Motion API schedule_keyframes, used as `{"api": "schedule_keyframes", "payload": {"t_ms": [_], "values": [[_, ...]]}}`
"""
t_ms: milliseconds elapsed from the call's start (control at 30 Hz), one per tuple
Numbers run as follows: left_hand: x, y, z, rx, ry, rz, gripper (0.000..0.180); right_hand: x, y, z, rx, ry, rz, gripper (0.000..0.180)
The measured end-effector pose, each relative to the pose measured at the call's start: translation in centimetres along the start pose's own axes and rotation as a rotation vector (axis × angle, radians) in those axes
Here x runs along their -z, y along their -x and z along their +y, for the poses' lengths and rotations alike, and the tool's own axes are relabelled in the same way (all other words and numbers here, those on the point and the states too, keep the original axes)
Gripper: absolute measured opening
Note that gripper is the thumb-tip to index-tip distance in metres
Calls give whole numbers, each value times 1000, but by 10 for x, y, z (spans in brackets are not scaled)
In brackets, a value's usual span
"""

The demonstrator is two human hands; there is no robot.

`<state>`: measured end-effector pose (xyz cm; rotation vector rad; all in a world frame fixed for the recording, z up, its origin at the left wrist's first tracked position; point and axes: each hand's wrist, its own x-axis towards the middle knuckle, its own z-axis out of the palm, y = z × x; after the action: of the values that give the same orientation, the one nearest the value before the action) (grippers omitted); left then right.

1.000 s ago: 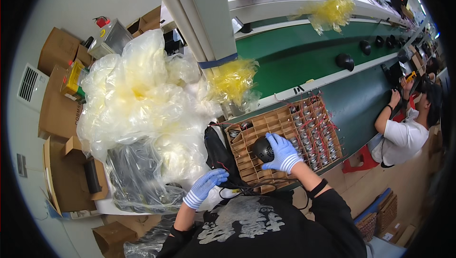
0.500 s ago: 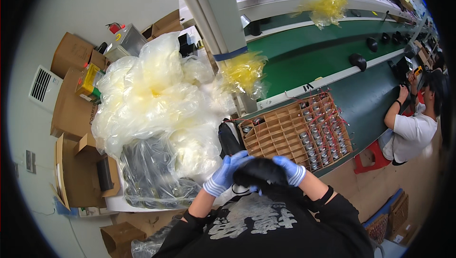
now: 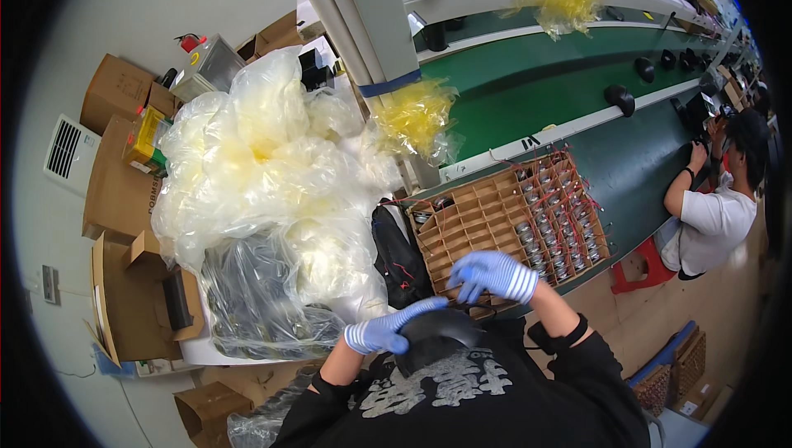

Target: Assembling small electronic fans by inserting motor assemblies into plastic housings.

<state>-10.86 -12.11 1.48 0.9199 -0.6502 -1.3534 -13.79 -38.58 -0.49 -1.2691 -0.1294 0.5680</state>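
My left hand (image 3: pixel 394 328), in a blue glove with a white striped cuff, is closed round the left side of a black, rounded plastic shell (image 3: pixel 441 334). The shell is tilted close in front of my chest, its edge slightly blurred. Above it and to the right, my gloved right hand (image 3: pixel 495 275) is lifted off the shell, fingers bent and apart, with nothing visible in them. It hovers over the near edge of a cardboard divider tray (image 3: pixel 470 229). Small round metal parts with red wires (image 3: pixel 557 221) fill the tray's right-hand cells. A thin black loop shows below the right hand.
A black bag-like bundle (image 3: pixel 398 254) lies left of the tray. Clear plastic bags (image 3: pixel 256 159) are heaped at left, some over dark parts (image 3: pixel 256 291). Black domed pieces (image 3: pixel 619 100) sit along the green conveyor (image 3: pixel 528 93). A co-worker (image 3: pixel 718 217) sits at right.
My right hand has come off the black shell and moved up toward the tray. My left hand has shifted slightly down with the shell, which has turned and lowered.
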Motion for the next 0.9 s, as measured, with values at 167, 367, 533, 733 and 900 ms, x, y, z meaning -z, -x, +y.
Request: {"api": "schedule_keyframes", "payload": {"t_ms": [167, 367, 533, 733, 900], "values": [[-16, -15, 36, 108, -481, -42, 97, 98, 13, 27, -406, 1010, 795, 30], [-18, -17, 49, 118, -577, -48, 95, 142, 26, 7, -738, 1145, 1000, 47], [-17, -20, 46, 125, -534, -51, 93, 155, 6, 22, -820, 1214, 959, 54], [-14, -14, 43, 136, -498, -36, 101, 158, 5, 35, -717, 1195, 1024, 35], [-12, -9, 33, 103, -449, -34, 101, 173, 32, 63, -14, -110, 1161, 10]]}}
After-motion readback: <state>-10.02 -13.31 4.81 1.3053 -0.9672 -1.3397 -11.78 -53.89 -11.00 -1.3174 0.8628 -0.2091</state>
